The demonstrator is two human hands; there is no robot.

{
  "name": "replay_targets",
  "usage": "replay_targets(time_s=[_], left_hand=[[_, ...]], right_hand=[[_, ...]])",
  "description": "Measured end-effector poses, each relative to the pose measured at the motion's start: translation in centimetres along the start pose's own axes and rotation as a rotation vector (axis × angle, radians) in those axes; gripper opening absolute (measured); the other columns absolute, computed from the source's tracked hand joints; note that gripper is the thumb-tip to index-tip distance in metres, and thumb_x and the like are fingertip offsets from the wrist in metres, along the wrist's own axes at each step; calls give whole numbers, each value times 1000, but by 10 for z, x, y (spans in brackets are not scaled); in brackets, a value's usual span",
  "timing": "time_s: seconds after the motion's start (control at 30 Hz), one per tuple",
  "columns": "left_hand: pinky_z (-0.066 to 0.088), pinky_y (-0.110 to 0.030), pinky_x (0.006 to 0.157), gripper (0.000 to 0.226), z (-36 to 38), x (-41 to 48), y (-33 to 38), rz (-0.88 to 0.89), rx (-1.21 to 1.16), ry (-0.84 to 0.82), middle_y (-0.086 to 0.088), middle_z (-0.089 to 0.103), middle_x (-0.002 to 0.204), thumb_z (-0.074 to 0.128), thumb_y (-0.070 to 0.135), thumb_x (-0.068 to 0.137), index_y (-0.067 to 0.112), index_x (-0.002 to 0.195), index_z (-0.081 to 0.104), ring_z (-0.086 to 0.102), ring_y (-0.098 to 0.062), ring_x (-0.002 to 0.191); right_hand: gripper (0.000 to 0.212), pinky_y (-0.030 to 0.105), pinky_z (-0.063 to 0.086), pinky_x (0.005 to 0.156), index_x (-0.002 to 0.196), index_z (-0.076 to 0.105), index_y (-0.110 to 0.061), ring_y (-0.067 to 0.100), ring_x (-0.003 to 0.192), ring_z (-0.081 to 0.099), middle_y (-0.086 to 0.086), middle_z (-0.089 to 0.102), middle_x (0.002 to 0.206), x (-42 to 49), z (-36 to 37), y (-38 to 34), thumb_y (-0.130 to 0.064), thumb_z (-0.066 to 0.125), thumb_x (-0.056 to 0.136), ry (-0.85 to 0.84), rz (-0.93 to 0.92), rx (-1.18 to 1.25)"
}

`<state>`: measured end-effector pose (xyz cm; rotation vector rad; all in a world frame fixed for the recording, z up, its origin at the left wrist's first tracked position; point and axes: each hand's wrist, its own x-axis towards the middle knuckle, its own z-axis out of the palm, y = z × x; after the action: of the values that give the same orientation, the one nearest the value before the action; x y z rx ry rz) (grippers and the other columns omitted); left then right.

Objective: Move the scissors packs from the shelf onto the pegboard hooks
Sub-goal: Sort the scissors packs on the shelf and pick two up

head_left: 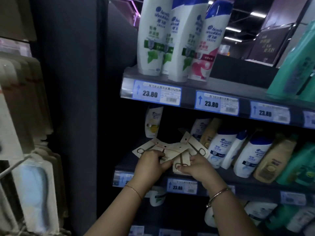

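Observation:
Several beige card packs of small scissors (172, 149) lie fanned out on the front of the middle shelf (122, 165), in front of the shampoo bottles. My left hand (150, 165) presses down on the left packs, its fingers closed on one of them. To its right, my right hand (196, 166) pinches the lower edge of a pack (181, 161) that shows a pair of scissors. A bare metal peg hook (14, 165) juts out at the far left, among blurred hanging carded goods.
White shampoo bottles (219, 148) and beige bottles (271, 160) crowd the middle shelf right behind the packs. The upper shelf (187, 89) carries tall bottles and blue price tags. A dark upright panel (76, 108) separates the shelves from the hanging display on the left.

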<state>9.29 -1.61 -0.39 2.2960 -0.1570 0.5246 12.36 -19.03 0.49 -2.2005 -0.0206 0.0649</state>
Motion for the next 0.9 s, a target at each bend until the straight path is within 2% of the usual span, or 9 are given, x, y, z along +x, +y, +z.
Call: replay_targets(time_s=[0.07,0.2,0.37,0.4,0.5,0.6,0.7,0.83,0.9], left_hand=[[52,-40,72,50,0,0,-3,1,-11,-9,-13,73,86,63,50,79,2,89,70,65,-23,80],[50,-41,66,47,1,0,-9,-3,-19,-29,-9,70,74,61,52,78,5,79,68,63,-19,70],[51,-32,81,44,2,1,-7,42,-88,31,-9,72,100,66,45,80,6,100,70,64,-20,94],[50,-30,83,45,3,1,-8,48,-98,38,-8,71,105,66,44,80,7,105,69,63,-19,98],[48,-26,79,40,5,1,-12,64,-112,45,-5,70,103,63,43,82,12,106,69,63,-18,97],[46,-31,70,29,5,-1,-14,117,-96,51,-4,69,83,59,38,86,11,85,68,61,-17,82],[42,-31,62,28,2,-3,-11,134,-126,65,-3,62,67,57,30,88,9,70,59,55,-14,68],[39,-22,60,12,0,-3,-11,128,-180,98,-3,63,67,57,10,84,9,75,64,54,-10,67],[39,-18,59,13,-1,-3,-10,105,-226,128,1,64,68,59,12,87,12,77,67,56,-8,66]], right_hand=[[17,36,53,84,71,72,-19,21,82,68,1,73,77,2,1,0,-4,79,70,-22,5,37],[29,30,50,76,92,68,-8,22,88,66,12,72,97,5,3,2,-8,82,67,-8,75,65],[59,39,52,91,116,54,0,28,103,63,16,66,109,4,4,6,-7,84,66,69,91,133],[60,35,54,90,119,53,1,26,101,64,15,67,109,3,3,7,-6,82,67,54,80,159],[36,15,55,69,106,63,-4,16,82,67,10,71,94,-4,1,2,-2,77,73,25,43,212],[29,29,54,82,103,66,-10,16,85,68,5,74,93,-11,-1,-1,-7,76,76,17,4,239],[28,34,55,85,102,65,-17,16,85,71,2,76,90,-16,-2,-1,-7,75,78,33,-12,249],[28,29,55,77,102,64,-19,10,79,73,-1,78,85,-23,-1,-4,-7,74,78,66,-75,278],[28,25,55,74,105,63,-18,8,80,73,-2,78,87,-25,-2,-5,-9,72,81,76,-114,283]])
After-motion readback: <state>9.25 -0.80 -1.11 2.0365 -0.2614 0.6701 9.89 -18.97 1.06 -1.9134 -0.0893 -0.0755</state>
